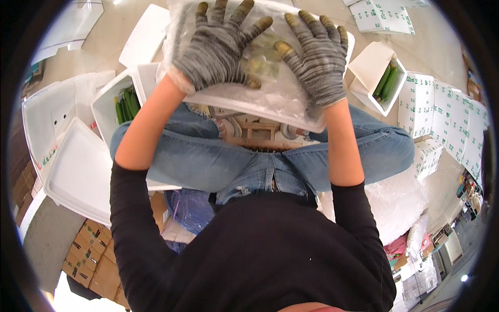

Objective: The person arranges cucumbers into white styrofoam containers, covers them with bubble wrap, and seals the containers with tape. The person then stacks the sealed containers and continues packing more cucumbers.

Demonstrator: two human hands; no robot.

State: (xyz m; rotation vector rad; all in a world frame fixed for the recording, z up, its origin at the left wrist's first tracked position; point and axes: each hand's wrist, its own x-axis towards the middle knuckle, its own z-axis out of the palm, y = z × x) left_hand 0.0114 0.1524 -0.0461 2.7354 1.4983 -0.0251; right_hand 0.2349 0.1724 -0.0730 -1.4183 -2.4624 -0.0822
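Observation:
A white foam box (249, 99) stands before me between my bent legs, its top covered by clear plastic film (288, 84). Greenish-yellow things show blurred through the film; their kind cannot be told. My left hand (220, 50), in a grey striped knit glove with yellowish fingertips, lies spread on the film at the box's left side. Fingers apart, my right hand (319, 58) rests on the film at the right side in a matching glove. Neither hand is closed around anything.
Open white foam boxes hold green cucumbers (128, 104) at the left and long green vegetables (386, 84) at the right. White foam lids (82, 167) lean at the left. White printed cartons (417, 101) stand at the right, near bubble wrap (393, 202). Brown cartons (89, 253) are stacked lower left.

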